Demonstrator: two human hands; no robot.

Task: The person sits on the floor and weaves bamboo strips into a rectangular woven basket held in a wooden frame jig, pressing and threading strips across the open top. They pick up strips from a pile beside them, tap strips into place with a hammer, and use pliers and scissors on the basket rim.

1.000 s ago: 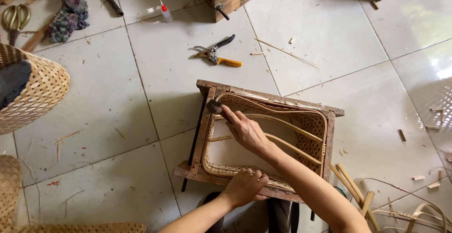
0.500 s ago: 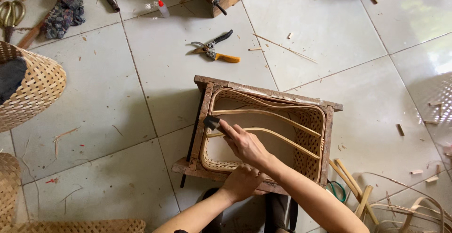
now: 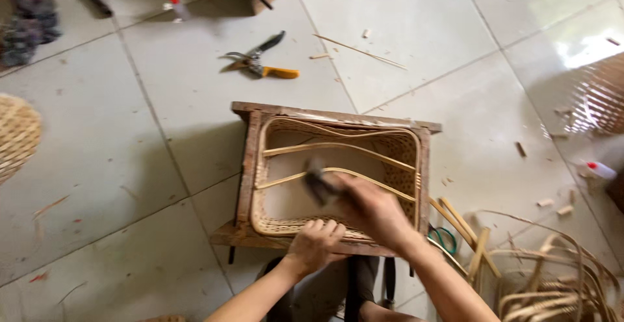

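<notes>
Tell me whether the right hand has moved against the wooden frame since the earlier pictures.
Yes. The right hand, with its dark tool, has come from the far left corner of the wooden frame toward the near edge.

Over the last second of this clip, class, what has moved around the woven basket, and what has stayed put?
The right hand, with a small dark tool in its grip, moved from the far left corner of the wooden frame towards the near edge of the woven basket; it is blurred now. The left hand stayed pressed on the near rim. The pruning shears on the tiled floor did not move.
</notes>
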